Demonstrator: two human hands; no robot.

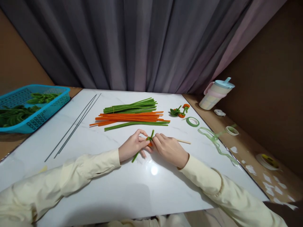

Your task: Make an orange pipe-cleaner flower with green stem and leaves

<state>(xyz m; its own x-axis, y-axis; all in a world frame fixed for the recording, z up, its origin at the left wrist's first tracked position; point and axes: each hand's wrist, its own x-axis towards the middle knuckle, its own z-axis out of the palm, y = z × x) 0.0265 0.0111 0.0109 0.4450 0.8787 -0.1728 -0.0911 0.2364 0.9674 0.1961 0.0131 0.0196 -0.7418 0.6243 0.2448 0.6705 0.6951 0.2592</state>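
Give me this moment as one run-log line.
left hand: holds green-and-orange piece | right hand: on same piece, pale stick jutting out beside it | ahead: orange stems, green stems

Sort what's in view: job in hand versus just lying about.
Likely the job:
orange-and-green piece in left hand and right hand
wooden stick
green stems
orange stems
green tape roll
green shapes in blue basket
dark rods

Likely lying about:
lidded cup
white scraps
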